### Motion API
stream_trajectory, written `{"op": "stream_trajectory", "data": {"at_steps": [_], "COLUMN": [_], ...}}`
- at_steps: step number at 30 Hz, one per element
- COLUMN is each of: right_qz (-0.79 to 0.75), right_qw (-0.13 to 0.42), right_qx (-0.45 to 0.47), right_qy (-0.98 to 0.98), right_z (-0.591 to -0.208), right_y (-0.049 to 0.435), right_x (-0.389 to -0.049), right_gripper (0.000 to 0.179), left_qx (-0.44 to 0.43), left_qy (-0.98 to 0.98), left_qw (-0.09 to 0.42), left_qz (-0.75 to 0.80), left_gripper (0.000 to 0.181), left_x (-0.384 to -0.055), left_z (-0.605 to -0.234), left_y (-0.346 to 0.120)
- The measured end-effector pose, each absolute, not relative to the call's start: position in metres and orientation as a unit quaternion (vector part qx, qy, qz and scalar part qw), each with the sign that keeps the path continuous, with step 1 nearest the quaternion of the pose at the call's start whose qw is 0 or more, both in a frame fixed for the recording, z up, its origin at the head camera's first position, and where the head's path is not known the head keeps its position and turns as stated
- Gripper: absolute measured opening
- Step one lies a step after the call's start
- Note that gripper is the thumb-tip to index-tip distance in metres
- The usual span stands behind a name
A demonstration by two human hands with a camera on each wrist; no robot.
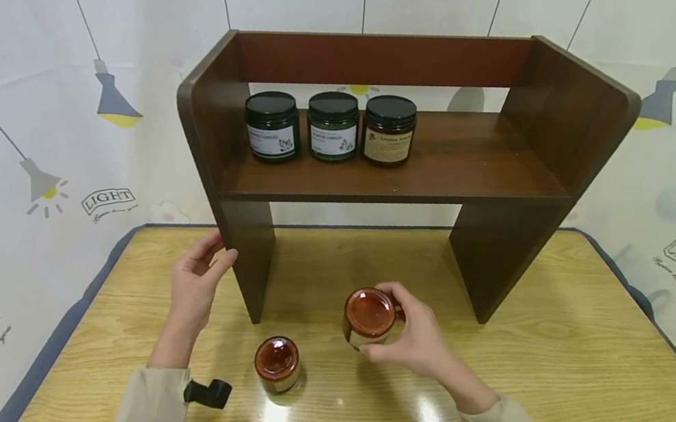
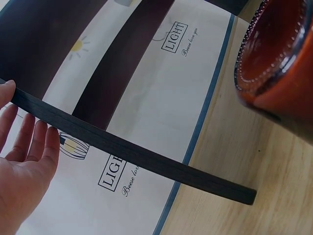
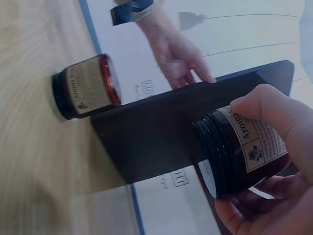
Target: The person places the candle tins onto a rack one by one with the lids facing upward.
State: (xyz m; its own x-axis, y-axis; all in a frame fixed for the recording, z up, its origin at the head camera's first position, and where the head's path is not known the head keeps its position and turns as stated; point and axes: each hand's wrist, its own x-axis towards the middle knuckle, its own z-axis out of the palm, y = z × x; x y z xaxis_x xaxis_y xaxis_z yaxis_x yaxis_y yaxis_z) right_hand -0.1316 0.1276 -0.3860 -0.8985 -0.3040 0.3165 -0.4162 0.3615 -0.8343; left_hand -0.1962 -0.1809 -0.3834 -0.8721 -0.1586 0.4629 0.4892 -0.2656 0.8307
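Note:
My right hand (image 1: 416, 340) holds an amber candle jar (image 1: 370, 312) upside down over the table, its glass base up. In the right wrist view, the held jar's black lid (image 3: 220, 156) and cream label show between thumb and fingers. A second amber candle jar (image 1: 277, 362) stands inverted on the table, left of the held one. My left hand (image 1: 197, 281) grips the left side panel of a dark wooden shelf (image 1: 250, 254), thumb at the front edge and fingers along the outer face.
On the shelf board, toward its left, stand two green candle jars (image 1: 273, 127) (image 1: 333, 127) and one amber candle jar (image 1: 388, 130), all with black lids up. The shelf's right panel (image 1: 497, 256) rests on the wooden table (image 1: 575, 351). A printed cloth (image 1: 49, 49) hangs behind.

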Motion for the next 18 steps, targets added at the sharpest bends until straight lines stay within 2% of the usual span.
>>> {"op": "stream_trajectory", "data": {"at_steps": [18], "right_qz": [0.505], "right_qw": [0.119], "right_qx": [0.183], "right_qy": [-0.835], "right_z": [-0.344], "right_y": [0.163], "right_x": [-0.129], "right_gripper": [0.063], "left_qx": [-0.131], "left_qy": [-0.578], "left_qw": [0.205], "left_qz": [-0.779], "left_gripper": [0.045], "left_x": [-0.195], "left_z": [-0.382], "left_y": [-0.181]}}
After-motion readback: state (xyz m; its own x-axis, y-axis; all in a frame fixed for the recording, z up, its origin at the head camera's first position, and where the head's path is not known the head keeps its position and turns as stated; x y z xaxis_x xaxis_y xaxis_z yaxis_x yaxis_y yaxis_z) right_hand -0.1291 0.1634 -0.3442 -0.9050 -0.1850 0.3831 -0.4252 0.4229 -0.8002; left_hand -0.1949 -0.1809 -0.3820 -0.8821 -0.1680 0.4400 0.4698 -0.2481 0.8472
